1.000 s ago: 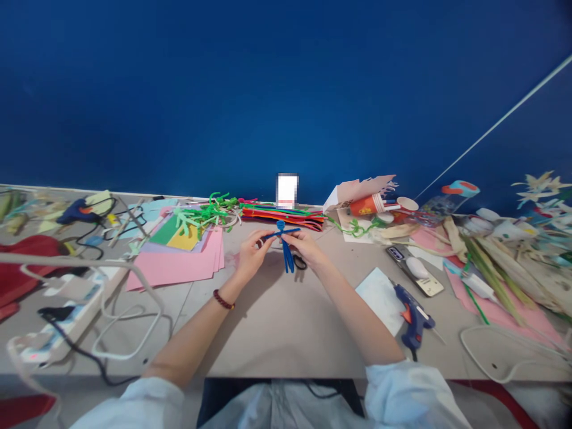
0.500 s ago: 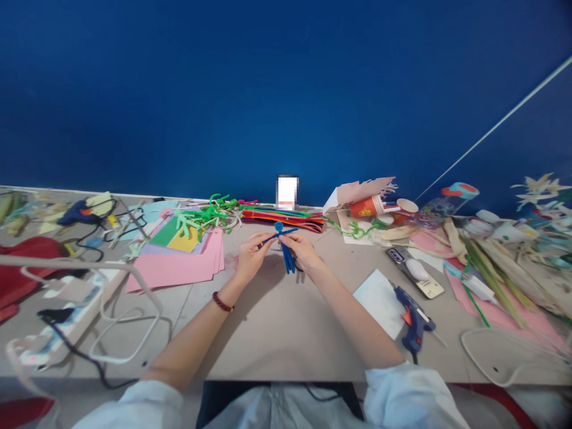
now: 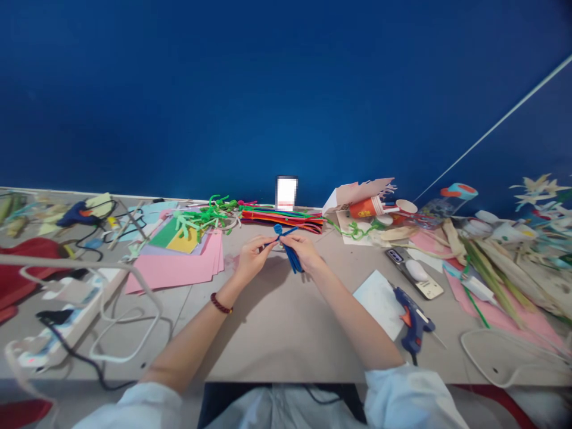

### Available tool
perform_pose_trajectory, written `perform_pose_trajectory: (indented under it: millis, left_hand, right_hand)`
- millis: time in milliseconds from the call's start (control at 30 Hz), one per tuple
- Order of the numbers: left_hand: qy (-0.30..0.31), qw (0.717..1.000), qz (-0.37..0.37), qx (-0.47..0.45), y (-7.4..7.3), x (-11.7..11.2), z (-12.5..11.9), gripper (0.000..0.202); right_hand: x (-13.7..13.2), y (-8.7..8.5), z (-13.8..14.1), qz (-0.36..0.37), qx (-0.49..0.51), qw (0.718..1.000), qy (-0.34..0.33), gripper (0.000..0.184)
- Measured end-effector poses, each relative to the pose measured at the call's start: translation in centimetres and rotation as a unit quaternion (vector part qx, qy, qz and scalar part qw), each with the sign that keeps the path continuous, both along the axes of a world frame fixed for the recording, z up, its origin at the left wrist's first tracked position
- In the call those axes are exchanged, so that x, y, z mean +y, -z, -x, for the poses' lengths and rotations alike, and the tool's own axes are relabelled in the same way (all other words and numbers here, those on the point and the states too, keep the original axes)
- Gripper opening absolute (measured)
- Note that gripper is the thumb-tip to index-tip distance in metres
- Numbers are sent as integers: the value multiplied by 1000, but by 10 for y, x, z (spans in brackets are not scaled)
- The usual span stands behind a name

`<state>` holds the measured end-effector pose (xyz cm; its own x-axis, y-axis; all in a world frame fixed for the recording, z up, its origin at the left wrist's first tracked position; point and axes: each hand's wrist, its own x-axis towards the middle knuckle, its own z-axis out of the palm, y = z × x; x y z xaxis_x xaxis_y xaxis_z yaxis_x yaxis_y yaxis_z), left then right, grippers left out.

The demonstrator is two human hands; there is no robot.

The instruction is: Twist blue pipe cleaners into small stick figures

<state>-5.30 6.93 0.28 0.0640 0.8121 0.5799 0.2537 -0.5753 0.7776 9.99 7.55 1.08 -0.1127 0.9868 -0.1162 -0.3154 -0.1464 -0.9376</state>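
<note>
Between my two hands, above the middle of the table, is a figure of blue pipe cleaners with a round coiled top and several strands hanging down. My left hand pinches a strand that sticks out on its left side. With closed fingers my right hand grips the figure near its middle, and one strand points out past the thumb. Just behind it lies a bundle of coloured pipe cleaners, mostly red on top. Fingers hide part of the blue figure's centre.
Pink paper sheets and green pipe-cleaner pieces lie to the left, beyond a white power strip. On the right are a blue glue gun, a phone and paper cups. A blue wall stands behind.
The hanging strands have swung to the right as the blue figure tilted. My left fingers have drawn in slightly closer to its middle.
</note>
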Motion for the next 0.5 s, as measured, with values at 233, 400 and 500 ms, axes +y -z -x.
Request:
perform_pose_trajectory:
  millis: [233,400,500]
  left_hand:
    - [-6,982,147,-116,7,4,-1,22]
    - [11,933,255,-255,4,7,-2,30]
    - [47,887,320,-331,4,8,-4,37]
  right_hand:
    - [3,5,2,28,58,998,22,31]
    - [5,1,0,-7,65,996,55,33]
    - [4,5,1,-20,47,998,45,31]
